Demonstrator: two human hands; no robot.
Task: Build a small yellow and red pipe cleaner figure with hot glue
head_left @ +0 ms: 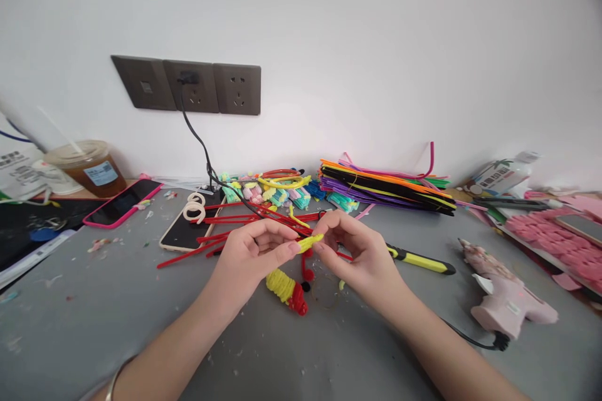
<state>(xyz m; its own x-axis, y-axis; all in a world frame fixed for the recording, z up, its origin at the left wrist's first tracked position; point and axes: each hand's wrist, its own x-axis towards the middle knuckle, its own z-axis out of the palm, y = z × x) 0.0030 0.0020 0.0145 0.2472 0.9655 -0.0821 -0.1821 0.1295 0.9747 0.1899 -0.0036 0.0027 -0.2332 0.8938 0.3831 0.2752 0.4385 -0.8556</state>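
Note:
My left hand [254, 254] and my right hand [360, 250] meet over the grey table [141, 319], both pinching a short yellow pipe cleaner piece [310, 242] between their fingertips. Just below them lies a coiled yellow and red pipe cleaner figure [286, 288]. A small red curl [308, 272] hangs or lies under the yellow piece. Loose red pipe cleaners [221, 232] are scattered behind my left hand.
A pink glue gun [505, 301] lies at the right, a yellow-handled tool [421, 261] behind my right hand. A stack of coloured pipe cleaners [385, 185] sits by the wall. Two phones [122, 202] [183, 232], white rings [194, 208] and an iced drink cup [91, 166] stand left.

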